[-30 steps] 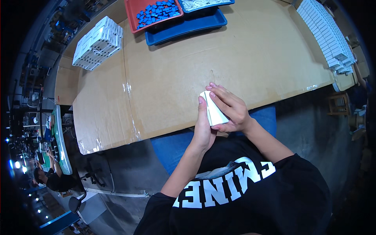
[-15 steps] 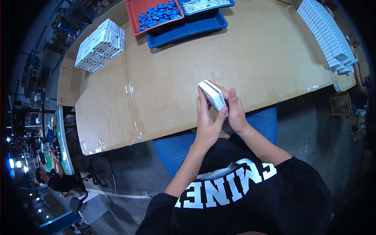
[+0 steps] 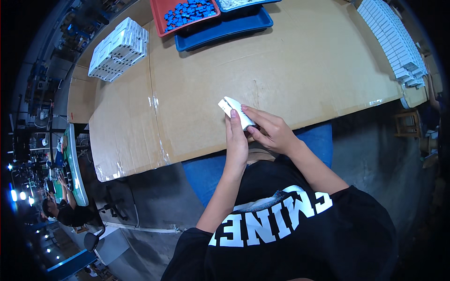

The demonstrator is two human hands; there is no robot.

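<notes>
Between my two hands is a white plastic housing (image 3: pixel 240 114), boxy and palm-sized, tilted above the near part of the cardboard-covered table (image 3: pixel 201 103). A narrow dark gap runs along its upper end. My left hand (image 3: pixel 237 143) grips it from the left, with a fingertip pressed on its side. My right hand (image 3: pixel 272 130) is closed around its right and lower side, the fingers lying over the top face and the thumb near the lower end. The underside is hidden by my hands.
Far on the table, a red tray (image 3: pixel 159 21) holds small blue parts and a blue tray (image 3: pixel 255 3) holds white pieces. Another blue tray (image 3: pixel 225 39) is in front. White housings (image 3: pixel 117 49) are stacked at left, more white pieces (image 3: pixel 393 44) at right. A person (image 3: pixel 70 213) works farther left.
Both hands have turned the white housing and shifted it slightly left. My right fingers have moved from its edge onto its top face. The view has tilted a little.
</notes>
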